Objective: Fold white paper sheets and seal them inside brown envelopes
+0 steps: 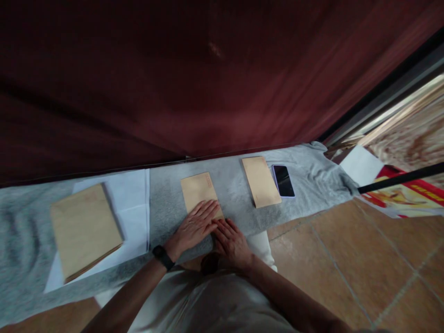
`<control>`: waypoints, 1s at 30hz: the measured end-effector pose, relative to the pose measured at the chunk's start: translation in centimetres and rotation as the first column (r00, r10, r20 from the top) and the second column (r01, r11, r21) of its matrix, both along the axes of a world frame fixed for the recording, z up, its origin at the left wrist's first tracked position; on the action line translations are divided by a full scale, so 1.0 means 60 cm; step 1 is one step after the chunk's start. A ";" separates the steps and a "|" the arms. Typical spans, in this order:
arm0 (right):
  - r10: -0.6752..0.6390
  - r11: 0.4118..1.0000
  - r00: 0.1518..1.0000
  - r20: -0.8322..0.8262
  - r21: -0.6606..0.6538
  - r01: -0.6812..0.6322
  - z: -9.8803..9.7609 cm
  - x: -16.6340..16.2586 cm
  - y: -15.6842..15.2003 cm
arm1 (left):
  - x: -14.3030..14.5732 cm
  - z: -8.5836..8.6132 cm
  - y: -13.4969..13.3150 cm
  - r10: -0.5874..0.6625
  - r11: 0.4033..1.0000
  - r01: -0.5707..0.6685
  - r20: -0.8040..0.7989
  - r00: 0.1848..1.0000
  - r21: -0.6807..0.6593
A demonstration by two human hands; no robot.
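A small brown envelope point(198, 189) lies on a grey cloth point(229, 180) in front of me. My left hand point(194, 227), with a black watch on the wrist, lies flat on the envelope's near end, fingers stretched out. My right hand point(231, 243) rests beside it, fingertips pressing at the envelope's near right corner. To the left a stack of larger brown envelopes point(83, 229) sits on white paper sheets point(133, 208). Another stack of small brown envelopes point(261, 181) lies to the right, next to a black phone point(283, 181).
A dark red curtain point(173, 78) hangs right behind the cloth. Orange floor tiles point(347, 249) spread to the right. A white sheet point(360, 164), a red and yellow printed bag point(405, 194) and a black rod point(402, 178) lie at the far right.
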State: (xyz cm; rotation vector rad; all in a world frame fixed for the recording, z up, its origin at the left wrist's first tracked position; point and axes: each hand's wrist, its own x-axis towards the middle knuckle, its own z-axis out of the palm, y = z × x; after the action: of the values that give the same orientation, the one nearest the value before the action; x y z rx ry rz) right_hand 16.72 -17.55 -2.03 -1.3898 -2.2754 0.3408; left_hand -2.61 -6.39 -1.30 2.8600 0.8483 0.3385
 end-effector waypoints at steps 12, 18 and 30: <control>-0.027 0.999 1.000 0.002 -0.020 0.027 0.008 0.041 -0.017 | -0.040 0.005 -0.118 0.050 0.995 -0.042 -0.089 0.995 0.092; -0.253 0.964 0.967 -0.031 -0.099 0.249 0.017 0.027 0.001 | -0.045 0.003 -0.135 0.082 0.991 -0.079 -0.024 0.996 0.106; -0.486 0.848 0.827 -0.283 -0.383 0.368 0.012 0.000 0.071 | -0.039 -0.009 -0.132 0.114 0.988 -0.119 0.056 0.992 0.101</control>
State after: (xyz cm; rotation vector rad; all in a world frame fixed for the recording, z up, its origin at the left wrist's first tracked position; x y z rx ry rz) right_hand 16.73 -13.28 -1.31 -1.7750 -1.5843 0.7652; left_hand -4.97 -14.33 -1.86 2.8892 1.0197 0.4803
